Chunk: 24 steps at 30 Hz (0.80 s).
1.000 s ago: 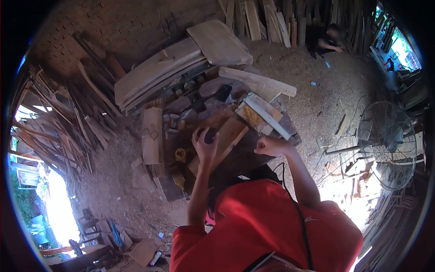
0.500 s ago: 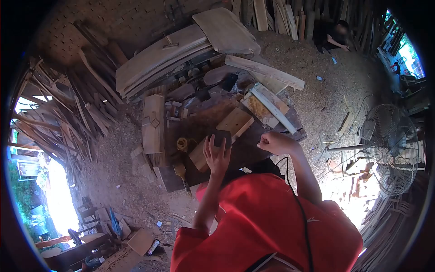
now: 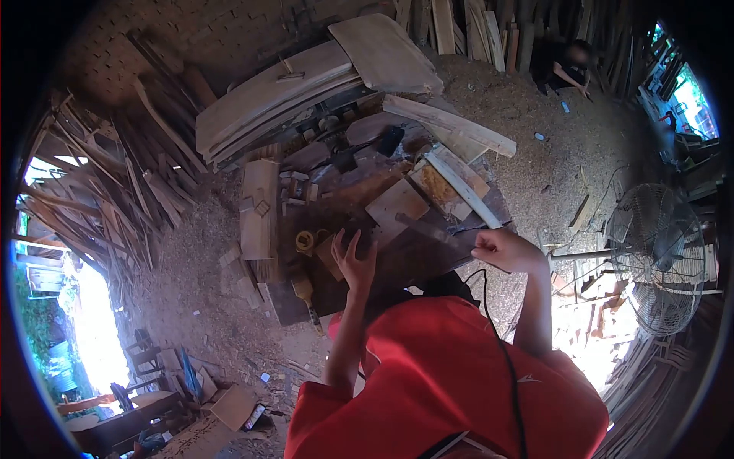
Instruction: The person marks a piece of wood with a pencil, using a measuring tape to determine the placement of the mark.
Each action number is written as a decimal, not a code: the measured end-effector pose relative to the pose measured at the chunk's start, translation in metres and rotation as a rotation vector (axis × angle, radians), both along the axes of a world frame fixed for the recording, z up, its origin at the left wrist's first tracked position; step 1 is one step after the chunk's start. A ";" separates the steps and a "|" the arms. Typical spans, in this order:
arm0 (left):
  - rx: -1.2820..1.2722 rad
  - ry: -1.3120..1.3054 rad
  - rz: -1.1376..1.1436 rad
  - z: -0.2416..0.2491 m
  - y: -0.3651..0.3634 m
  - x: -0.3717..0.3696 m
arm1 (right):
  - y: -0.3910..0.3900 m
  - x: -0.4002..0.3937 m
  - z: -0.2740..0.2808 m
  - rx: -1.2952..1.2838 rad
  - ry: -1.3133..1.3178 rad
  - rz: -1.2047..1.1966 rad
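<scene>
My left hand (image 3: 354,258) hovers over the near part of the dark workbench (image 3: 417,264), fingers spread and curved, holding nothing. Partly behind it lies a small piece of wood (image 3: 326,256). My right hand (image 3: 502,251) is closed at the bench's right side. A thin flat strip (image 3: 426,229), smeared by motion, reaches left from its fingers across the near corner of a pale square board (image 3: 397,206); what kind of tool or piece it is does not show. Left of my left hand are a yellow ring-shaped roll (image 3: 305,242) and a brush-like tool with a wooden handle (image 3: 303,289).
Long planks (image 3: 459,180) lie at the bench's right back, and small wood blocks (image 3: 297,187) at its left. Stacked curved panels (image 3: 279,96) stand behind. A wire-cage fan (image 3: 657,256) is on the right. Another person (image 3: 564,67) crouches at the far right.
My right hand has moved right, and the thin strip now shows across the bench. My left hand has shifted slightly left, its fingers more curved. The far person's arm has lowered.
</scene>
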<state>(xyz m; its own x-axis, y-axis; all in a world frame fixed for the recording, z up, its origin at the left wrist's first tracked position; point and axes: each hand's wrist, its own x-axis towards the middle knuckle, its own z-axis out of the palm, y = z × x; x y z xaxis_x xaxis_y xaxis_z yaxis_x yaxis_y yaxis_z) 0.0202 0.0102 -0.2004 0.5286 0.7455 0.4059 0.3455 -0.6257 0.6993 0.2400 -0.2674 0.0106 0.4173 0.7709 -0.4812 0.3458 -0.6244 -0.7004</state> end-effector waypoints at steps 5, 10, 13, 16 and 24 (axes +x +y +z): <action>-0.339 -0.190 0.008 0.040 -0.012 0.004 | 0.012 -0.013 0.001 0.145 0.097 -0.257; -1.189 -0.343 0.014 0.065 -0.016 0.003 | 0.043 -0.036 -0.015 0.363 0.101 -0.266; -1.471 -0.392 -0.071 0.078 -0.021 0.000 | 0.061 -0.052 -0.023 0.458 0.113 -0.243; -1.634 -0.428 -0.234 0.090 -0.023 -0.002 | 0.075 -0.064 -0.025 0.458 0.092 -0.143; -1.686 -0.387 -0.500 0.117 -0.032 -0.010 | 0.078 -0.082 -0.050 0.450 0.024 -0.063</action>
